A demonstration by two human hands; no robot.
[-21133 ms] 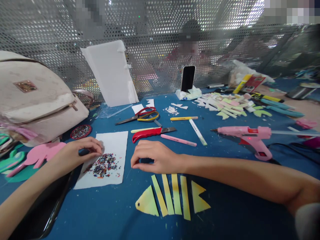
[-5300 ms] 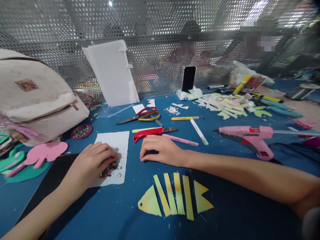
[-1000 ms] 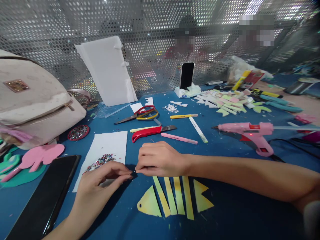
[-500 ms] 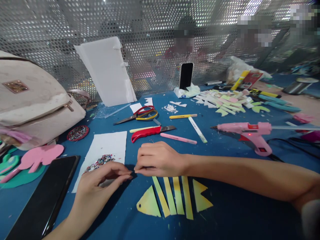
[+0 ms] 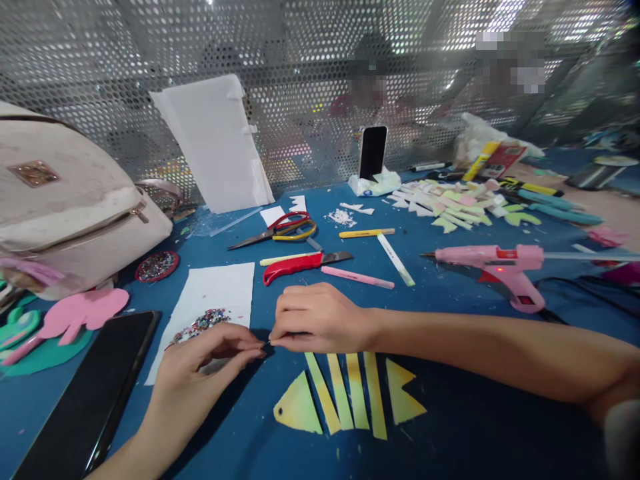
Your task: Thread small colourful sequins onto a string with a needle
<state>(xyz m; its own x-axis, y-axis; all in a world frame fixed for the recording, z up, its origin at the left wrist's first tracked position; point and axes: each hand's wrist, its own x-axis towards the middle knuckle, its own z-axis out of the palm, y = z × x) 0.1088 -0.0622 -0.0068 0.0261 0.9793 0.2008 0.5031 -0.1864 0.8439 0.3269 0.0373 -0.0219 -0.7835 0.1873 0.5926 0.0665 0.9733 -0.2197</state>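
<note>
My left hand (image 5: 213, 357) is closed in a pinch over the near part of a white paper sheet (image 5: 220, 287), beside a pile of shiny beads or sequins (image 5: 207, 320). Facing it, my right hand (image 5: 323, 320) pinches too, fingertips almost meeting the left ones. Something tiny and thin shows between the two pinches, too small to name. Below my right hand lies a yellow-green fish cut into pieces: a head (image 5: 300, 407) with a dark eye hole, several strips (image 5: 356, 393) and a notched tail (image 5: 403, 393). My right hand and wrist overlap the strips' upper ends.
Beyond my hands lie a red-handled knife (image 5: 293, 267), scissors (image 5: 280, 230) and several markers (image 5: 357, 277). A pink glue gun (image 5: 500, 260) lies right, its light red. A black phone (image 5: 90, 400), pink cutout (image 5: 83, 313) and backpack (image 5: 75, 200) are left; foam scraps (image 5: 450, 200) lie back right.
Almost nothing differs. Both hands keep their pinches in the same place, and the fish pieces have not moved.
</note>
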